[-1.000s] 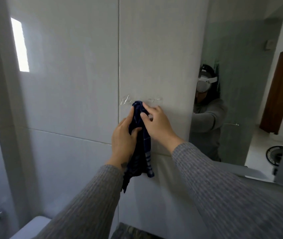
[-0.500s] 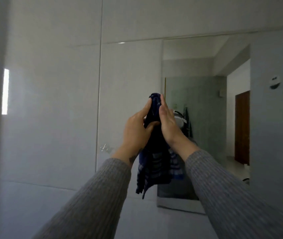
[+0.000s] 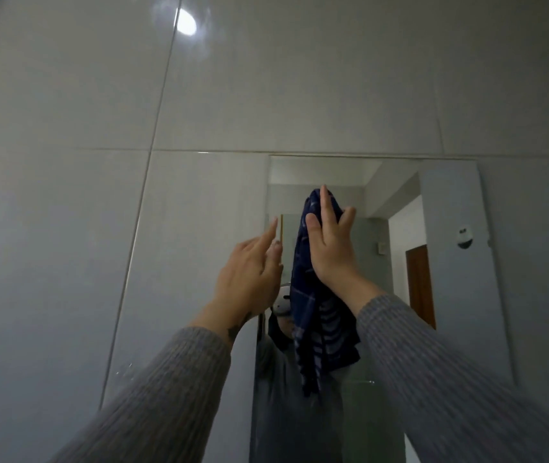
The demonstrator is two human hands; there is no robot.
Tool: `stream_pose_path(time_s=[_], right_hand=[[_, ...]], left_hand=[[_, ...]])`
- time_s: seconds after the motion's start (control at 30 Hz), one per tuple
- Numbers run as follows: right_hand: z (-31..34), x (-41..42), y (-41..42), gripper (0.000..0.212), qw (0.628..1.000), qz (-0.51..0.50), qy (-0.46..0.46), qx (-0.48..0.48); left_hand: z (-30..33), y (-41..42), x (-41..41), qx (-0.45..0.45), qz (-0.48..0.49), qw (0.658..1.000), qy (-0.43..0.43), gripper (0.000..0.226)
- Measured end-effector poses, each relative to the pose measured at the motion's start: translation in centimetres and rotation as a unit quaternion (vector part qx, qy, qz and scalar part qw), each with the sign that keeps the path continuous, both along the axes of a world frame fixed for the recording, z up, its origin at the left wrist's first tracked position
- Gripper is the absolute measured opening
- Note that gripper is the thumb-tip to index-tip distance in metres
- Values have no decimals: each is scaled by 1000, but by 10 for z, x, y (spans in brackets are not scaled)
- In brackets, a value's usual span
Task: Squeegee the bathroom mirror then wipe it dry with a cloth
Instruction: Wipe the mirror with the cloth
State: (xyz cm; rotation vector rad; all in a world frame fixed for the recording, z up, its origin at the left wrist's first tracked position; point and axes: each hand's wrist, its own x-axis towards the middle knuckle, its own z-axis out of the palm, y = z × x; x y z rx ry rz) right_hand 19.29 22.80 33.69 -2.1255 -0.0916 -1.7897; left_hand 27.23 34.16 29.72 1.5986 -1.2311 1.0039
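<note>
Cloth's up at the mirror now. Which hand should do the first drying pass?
Probably the right hand: its open palm presses the dark blue cloth flat near the mirror's top. The left hand is beside it, fingers spread, off the cloth.

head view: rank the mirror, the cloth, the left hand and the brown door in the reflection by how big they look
1. mirror
2. cloth
3. left hand, nearer the camera, so it looks bigger than it is
4. brown door, only a reflection
</note>
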Motion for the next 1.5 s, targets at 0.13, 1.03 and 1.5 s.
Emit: stream_pose_path(time_s=[0.13,1.03,1.5], right_hand=[[30,22,-13,68,995,-78,-31,-58],[84,97,-20,58,880,-384,-44,-278],[94,62,-56,58,865,-447,4,-230]], left_hand=[[-22,-10,42,60,166,984,26,60],[-56,-37,78,11,240,969,-56,72],[-56,-37,77,9,230,972,-44,74]])
